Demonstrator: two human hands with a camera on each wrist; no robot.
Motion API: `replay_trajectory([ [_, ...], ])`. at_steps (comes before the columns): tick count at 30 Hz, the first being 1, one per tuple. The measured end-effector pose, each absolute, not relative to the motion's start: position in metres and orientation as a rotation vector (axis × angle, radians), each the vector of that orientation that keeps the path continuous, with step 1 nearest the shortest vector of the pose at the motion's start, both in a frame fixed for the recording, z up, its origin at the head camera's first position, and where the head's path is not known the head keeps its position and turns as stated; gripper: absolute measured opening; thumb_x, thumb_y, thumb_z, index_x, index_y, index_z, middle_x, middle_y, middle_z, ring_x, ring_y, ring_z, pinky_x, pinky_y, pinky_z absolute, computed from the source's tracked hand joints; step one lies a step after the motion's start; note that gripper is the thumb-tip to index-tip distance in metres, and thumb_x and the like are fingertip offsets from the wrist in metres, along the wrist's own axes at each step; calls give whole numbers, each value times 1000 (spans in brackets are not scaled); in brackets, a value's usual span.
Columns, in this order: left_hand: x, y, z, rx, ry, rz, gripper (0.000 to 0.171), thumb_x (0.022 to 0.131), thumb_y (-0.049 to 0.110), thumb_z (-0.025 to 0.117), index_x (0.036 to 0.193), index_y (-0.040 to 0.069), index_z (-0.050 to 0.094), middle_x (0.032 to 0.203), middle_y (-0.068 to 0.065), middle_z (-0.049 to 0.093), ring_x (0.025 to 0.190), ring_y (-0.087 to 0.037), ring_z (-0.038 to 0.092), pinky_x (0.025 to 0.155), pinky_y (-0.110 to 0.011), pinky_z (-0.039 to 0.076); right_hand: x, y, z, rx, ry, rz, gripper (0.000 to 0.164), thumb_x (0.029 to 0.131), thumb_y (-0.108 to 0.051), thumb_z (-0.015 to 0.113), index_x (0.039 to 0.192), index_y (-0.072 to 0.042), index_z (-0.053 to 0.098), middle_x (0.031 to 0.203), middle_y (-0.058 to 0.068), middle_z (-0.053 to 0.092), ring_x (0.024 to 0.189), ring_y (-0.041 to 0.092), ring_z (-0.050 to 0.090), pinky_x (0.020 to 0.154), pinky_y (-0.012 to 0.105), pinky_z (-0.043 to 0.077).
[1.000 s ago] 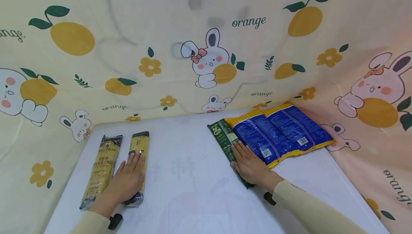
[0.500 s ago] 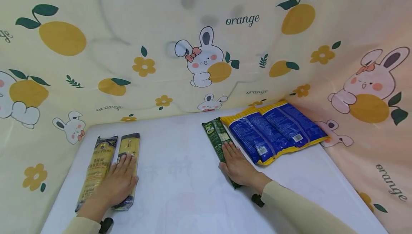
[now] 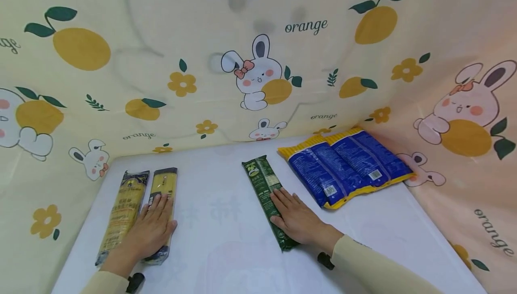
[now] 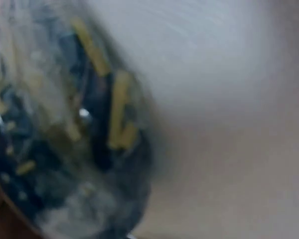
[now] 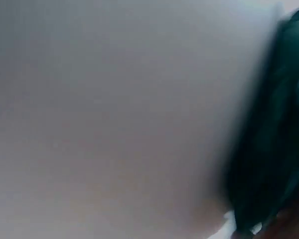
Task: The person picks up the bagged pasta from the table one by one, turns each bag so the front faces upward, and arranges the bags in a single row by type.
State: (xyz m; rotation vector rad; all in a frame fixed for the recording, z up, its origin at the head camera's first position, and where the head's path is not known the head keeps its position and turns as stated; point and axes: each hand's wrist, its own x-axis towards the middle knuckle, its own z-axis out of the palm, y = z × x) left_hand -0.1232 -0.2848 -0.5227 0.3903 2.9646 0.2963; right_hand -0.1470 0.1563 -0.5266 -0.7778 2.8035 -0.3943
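My left hand (image 3: 148, 229) lies with straight fingers on a long yellow packet of dried noodles (image 3: 166, 180). A second yellow packet (image 3: 123, 211) lies close along its left side, partly covered by my hand and wrist. In the left wrist view, the clear, crinkled packet end (image 4: 89, 149) shows short yellow pieces inside. On the right, my right hand (image 3: 298, 217) rests with its fingers extended on a slim green packet (image 3: 260, 186), its thumb lying across the wrapper. The dark green packet edge (image 5: 266, 134) appears blurred in the right wrist view.
Two blue packs with yellow ends, one (image 3: 313, 164) partly overlapping the other (image 3: 365, 152), lie at the back right of the white table (image 3: 226, 267). A printed cloth (image 3: 202, 24) with rabbits and oranges hangs behind and beside the table.
The green packet has slid left and toward me under my right hand, opening a gap from the blue packs. Under my left hand, the yellow packet has shifted left, closer to the other one.
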Motion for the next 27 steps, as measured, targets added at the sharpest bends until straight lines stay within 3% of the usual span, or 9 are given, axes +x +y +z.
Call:
replay_trajectory([
  [8, -143, -255, -497, 230, 2896, 251, 71, 110, 36, 53, 159, -12, 32, 166, -37, 24, 155, -58, 17, 116, -82, 12, -138, 151, -525, -780, 2690, -457, 81, 113, -52, 37, 168, -2, 6, 177, 17, -2, 164, 37, -5, 131, 54, 12],
  [13, -171, -205, -472, 256, 2917, 248, 62, 111, 32, 52, 157, -7, 41, 163, -33, 36, 152, -56, 29, 118, -76, 24, -126, 129, -522, -762, 2688, -470, 80, 113, -48, 40, 167, 2, 8, 177, 21, 0, 164, 40, -4, 131, 55, 13],
  [17, -199, -161, -473, 360, 2946, 263, 58, 111, 34, 53, 155, -3, 47, 160, -27, 45, 149, -49, 40, 115, -70, 36, -118, 114, -522, -787, 2670, -452, 81, 113, -51, 38, 168, 0, 9, 177, 20, 1, 164, 39, -3, 130, 55, 16],
  [22, -233, -111, -487, 500, 3021, 285, 52, 111, 39, 54, 150, 5, 56, 152, -18, 55, 140, -42, 49, 106, -66, 45, -113, 112, -519, -854, 2693, -347, 79, 113, -57, 32, 168, -3, 16, 177, 16, 10, 165, 35, 5, 129, 53, 22],
  [27, -258, -79, -506, 588, 3089, 218, 49, 111, 44, 51, 143, 8, 62, 143, -15, 61, 132, -39, 53, 103, -62, 46, -107, 127, -516, -895, 2811, -122, 77, 111, -60, 32, 166, -6, 31, 174, 11, 26, 163, 31, 20, 127, 55, 29],
])
